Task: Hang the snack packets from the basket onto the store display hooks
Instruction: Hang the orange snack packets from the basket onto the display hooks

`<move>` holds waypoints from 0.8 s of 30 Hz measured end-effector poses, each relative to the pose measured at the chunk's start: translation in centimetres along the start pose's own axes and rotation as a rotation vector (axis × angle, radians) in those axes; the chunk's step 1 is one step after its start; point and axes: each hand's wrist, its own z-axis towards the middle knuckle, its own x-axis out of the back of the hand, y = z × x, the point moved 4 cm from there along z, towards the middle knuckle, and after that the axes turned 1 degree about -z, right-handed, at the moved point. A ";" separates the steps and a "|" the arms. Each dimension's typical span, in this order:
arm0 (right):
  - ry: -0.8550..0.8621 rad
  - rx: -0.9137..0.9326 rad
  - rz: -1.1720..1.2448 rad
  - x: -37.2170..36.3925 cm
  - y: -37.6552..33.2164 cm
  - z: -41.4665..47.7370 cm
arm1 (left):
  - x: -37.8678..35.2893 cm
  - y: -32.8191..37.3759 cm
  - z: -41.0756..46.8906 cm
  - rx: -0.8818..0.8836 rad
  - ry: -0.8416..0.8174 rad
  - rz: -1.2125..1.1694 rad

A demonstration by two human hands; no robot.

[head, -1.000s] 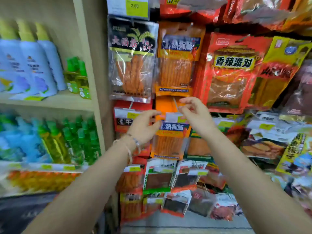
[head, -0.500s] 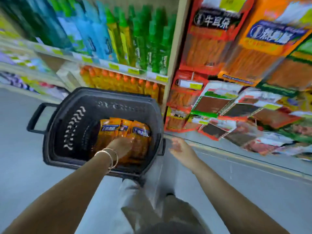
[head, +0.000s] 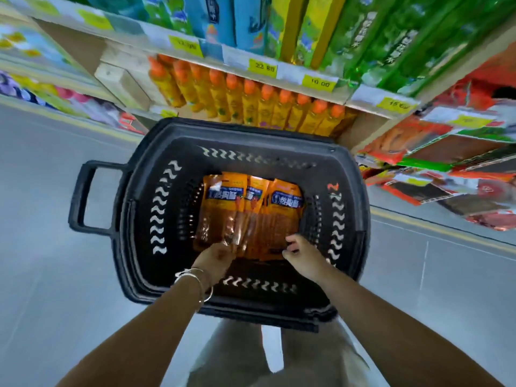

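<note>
A black plastic basket (head: 139,208) stands on the floor below me. Several orange snack packets (head: 251,208) with blue labels lie overlapping on its bottom. My left hand (head: 216,261), with bracelets on the wrist, pinches the near edge of the left packet. My right hand (head: 303,254) has its fingers curled over the near edge of the right packets. The display with hanging snack packets (head: 435,155) shows at the right edge; its hooks are not visible.
A wooden shelf (head: 282,76) with yellow price tags runs behind the basket, with orange-capped bottles (head: 251,101) below it and green and blue bottles above. Grey floor (head: 50,247) lies left and right. My legs are under the basket's near rim.
A second ago both hands were up at a packet on the display. I turned down to the basket; the left hand reached in first, and now the right hand is in it too.
</note>
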 end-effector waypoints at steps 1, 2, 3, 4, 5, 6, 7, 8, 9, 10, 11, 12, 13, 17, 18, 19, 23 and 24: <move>0.004 -0.037 -0.001 -0.4 0.0 1.6 | 0.2 -0.7 1.1 0.024 -0.007 -0.002; 0.018 -0.073 -0.001 -0.7 0.1 3.0 | 0.4 -1.3 2.1 0.044 -0.020 -0.006; 0.034 -0.107 0.001 -1.1 0.3 4.4 | 0.5 -1.9 3.1 0.060 -0.037 -0.011; 0.049 -0.136 0.011 -1.3 0.6 5.6 | 0.6 -2.3 4.0 0.073 -0.053 -0.021; 0.062 -0.162 0.033 -1.5 1.0 6.9 | 0.8 -2.7 5.0 0.086 -0.064 -0.029; 0.080 -0.181 0.064 -1.7 1.3 8.2 | 0.9 -3.1 6.0 0.099 -0.072 -0.036; 0.113 -0.192 0.095 -1.8 1.6 9.4 | 1.0 -3.6 7.0 0.108 -0.078 -0.044; 0.158 -0.198 0.132 -1.9 2.1 10.6 | 0.9 -4.0 8.0 0.113 -0.082 -0.054; 0.210 -0.204 0.185 -2.0 2.4 11.7 | 0.8 -4.4 9.0 0.119 -0.081 -0.056; 0.267 -0.216 0.254 -2.0 2.8 12.7 | 0.7 -4.7 9.9 0.122 -0.075 -0.054; 0.317 -0.226 0.313 -2.0 3.2 13.5 | 0.5 -5.0 10.7 0.126 -0.071 -0.052; 0.350 -0.231 0.350 -2.1 3.6 14.3 | 0.3 -5.1 11.5 0.124 -0.069 -0.048; 0.367 -0.240 0.368 -2.3 3.9 15.1 | 0.1 -5.2 12.2 0.119 -0.076 -0.047; 0.437 -0.340 0.527 -3.2 5.3 17.6 | -0.6 -5.0 14.8 0.082 -0.084 -0.064; 0.457 -0.372 0.570 -3.5 5.7 18.0 | -0.7 -5.1 15.2 0.083 -0.069 -0.090; 0.480 -0.407 0.592 -3.8 6.0 18.4 | -0.8 -5.4 15.5 0.087 -0.053 -0.119; 0.519 -0.473 0.449 -4.0 7.1 18.7 | -1.5 -6.1 16.2 0.070 -0.047 -0.152; 0.482 -0.478 0.446 -4.1 7.3 18.6 | -1.6 -6.1 16.3 0.070 -0.054 -0.152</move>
